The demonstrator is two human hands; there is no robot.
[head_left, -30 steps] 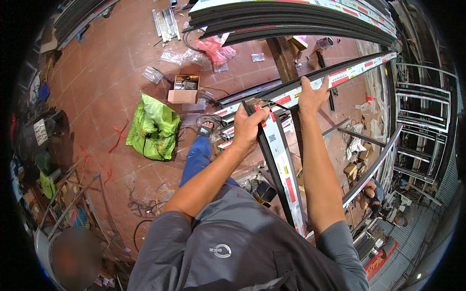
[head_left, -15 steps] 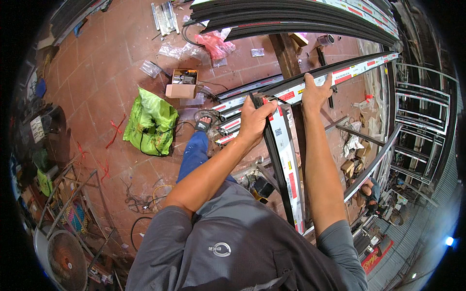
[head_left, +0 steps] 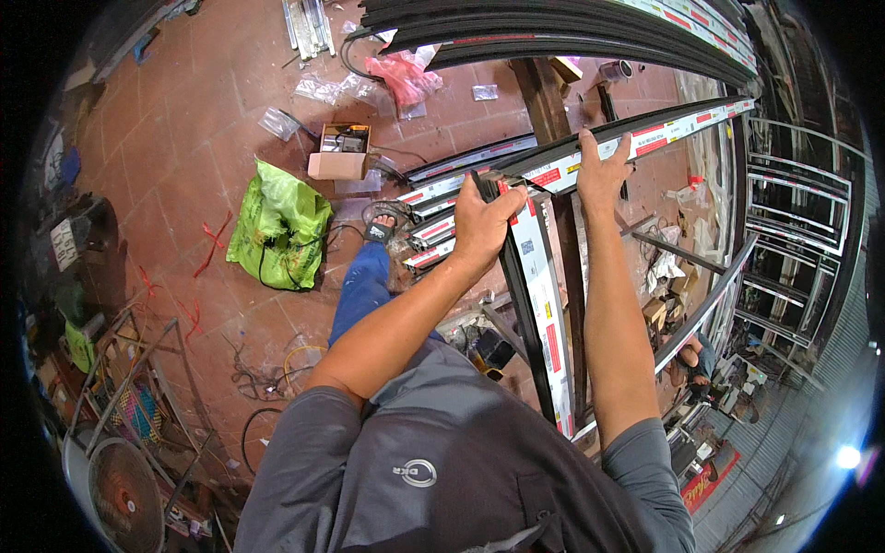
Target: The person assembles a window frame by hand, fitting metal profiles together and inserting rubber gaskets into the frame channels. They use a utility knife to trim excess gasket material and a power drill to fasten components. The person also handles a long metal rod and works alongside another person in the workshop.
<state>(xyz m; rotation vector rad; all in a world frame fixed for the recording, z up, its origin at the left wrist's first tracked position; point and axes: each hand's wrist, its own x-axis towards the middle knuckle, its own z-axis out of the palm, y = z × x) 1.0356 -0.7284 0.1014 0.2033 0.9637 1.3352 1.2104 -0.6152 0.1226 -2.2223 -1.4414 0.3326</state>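
Two dark metal frame profiles with labelled white film meet at a corner in front of me. My left hand (head_left: pixel 486 226) is closed round that corner, at the end of the near profile (head_left: pixel 537 313), which runs back toward my body. Farther along, my right hand (head_left: pixel 602 170) grips the long profile (head_left: pixel 673 132), which stretches off to the right; its thumb and a finger show on the film face. The joint itself is partly covered by my left fingers. Beneath the corner, more film-covered profiles (head_left: pixel 429 226) lie side by side.
A stack of dark profiles (head_left: pixel 553 32) spans the far side. On the tiled floor lie a green bag (head_left: pixel 277 230), an open cardboard box (head_left: pixel 336 166) and pink plastic (head_left: pixel 406 78). A round fan (head_left: pixel 124 493) stands at lower left. Another person (head_left: pixel 699 359) is at the right.
The view has shifted slightly, so floor items sit a little to the left and higher. Both hands keep their hold on the profiles, with almost no movement.
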